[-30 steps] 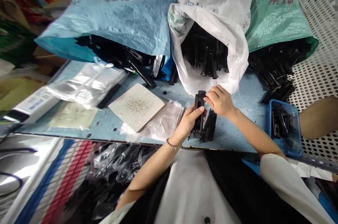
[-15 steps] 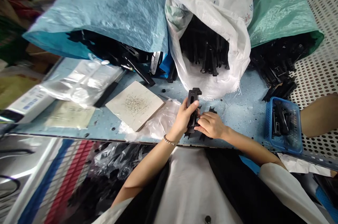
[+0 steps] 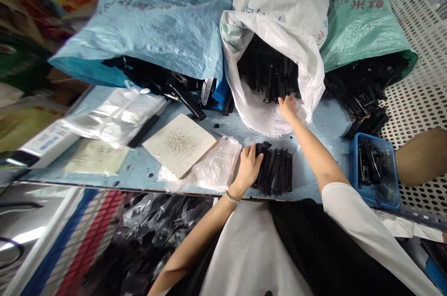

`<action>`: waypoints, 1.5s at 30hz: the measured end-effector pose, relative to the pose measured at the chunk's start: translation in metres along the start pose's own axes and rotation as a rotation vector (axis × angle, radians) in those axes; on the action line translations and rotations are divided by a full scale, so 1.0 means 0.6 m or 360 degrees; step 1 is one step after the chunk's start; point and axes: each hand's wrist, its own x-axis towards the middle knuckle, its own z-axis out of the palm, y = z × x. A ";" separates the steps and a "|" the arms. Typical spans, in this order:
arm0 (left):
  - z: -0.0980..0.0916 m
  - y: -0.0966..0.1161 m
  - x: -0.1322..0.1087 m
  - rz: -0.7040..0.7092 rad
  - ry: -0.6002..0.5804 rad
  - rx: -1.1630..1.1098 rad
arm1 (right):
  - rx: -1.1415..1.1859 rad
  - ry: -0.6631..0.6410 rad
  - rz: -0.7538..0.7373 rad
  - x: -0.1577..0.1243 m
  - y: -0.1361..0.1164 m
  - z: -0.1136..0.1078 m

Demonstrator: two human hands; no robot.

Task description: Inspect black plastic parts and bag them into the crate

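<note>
My left hand [image 3: 248, 165] lies flat with its fingers on the left end of a row of black plastic parts [image 3: 275, 170] lined up on the blue table [image 3: 314, 147]. My right hand [image 3: 288, 106] reaches forward into the mouth of the white woven sack [image 3: 279, 30], its fingers among the black parts inside [image 3: 268, 75]. The fingertips are hidden among those parts, so what they grip does not show.
A blue sack [image 3: 157, 21] and a green sack [image 3: 359, 21] spill black parts beside the white one. A small blue basket [image 3: 375, 170] sits at right near another person's arm [image 3: 421, 156]. A card with tiny screws [image 3: 179, 143] and clear bags [image 3: 115, 112] lie at left.
The black part held upright in both hands now lies in the row on the table. My right hand has left it and stretched forward into the white sack.
</note>
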 end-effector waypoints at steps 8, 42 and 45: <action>-0.047 0.036 0.052 0.0082 0.0113 -0.0564 | 0.0538 -0.0307 0.0126 -0.137 0.042 -0.027; -0.113 0.154 0.062 -0.0700 -0.0385 -0.1804 | -0.0163 -0.0597 -0.1497 -0.359 -0.002 -0.098; -0.095 0.148 0.048 -0.0607 -0.0372 -0.1621 | -0.0236 -0.0572 -0.1633 -0.379 0.015 -0.087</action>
